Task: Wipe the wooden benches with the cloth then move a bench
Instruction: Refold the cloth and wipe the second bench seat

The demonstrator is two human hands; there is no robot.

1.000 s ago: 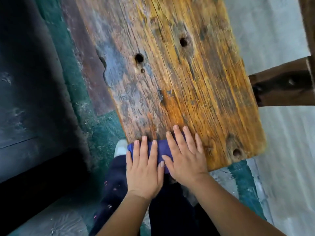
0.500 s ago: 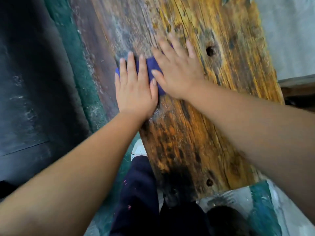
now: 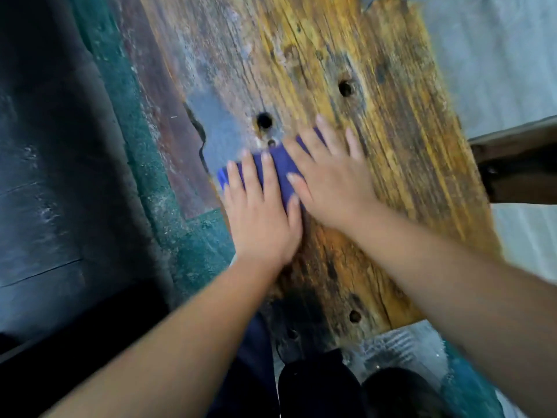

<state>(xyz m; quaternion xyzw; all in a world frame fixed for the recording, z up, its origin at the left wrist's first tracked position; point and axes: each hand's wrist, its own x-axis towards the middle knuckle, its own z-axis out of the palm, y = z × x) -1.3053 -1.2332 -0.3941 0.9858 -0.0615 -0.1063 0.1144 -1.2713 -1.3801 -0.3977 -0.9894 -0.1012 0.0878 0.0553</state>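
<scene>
A worn wooden bench [image 3: 376,122] with yellow-brown grain and several round holes fills the middle of the view. A folded blue cloth [image 3: 281,168] lies flat on its left half, just below a hole. My left hand [image 3: 262,218] presses on the cloth's left part with fingers spread flat. My right hand [image 3: 331,182] presses on its right part, fingers reaching past it onto the wood. Most of the cloth is hidden under both hands.
A dark wall [image 3: 54,176] and a green painted ledge [image 3: 126,122] run along the left of the bench. A second dark wooden bench end [image 3: 518,170] juts in at the right edge. Grey floor [image 3: 497,55] lies to the right. My dark-clothed legs [image 3: 313,384] are below.
Both hands pushed the cloth away along the bench from its near end, then drew it partway back toward me; the arms stay stretched out over the wood.
</scene>
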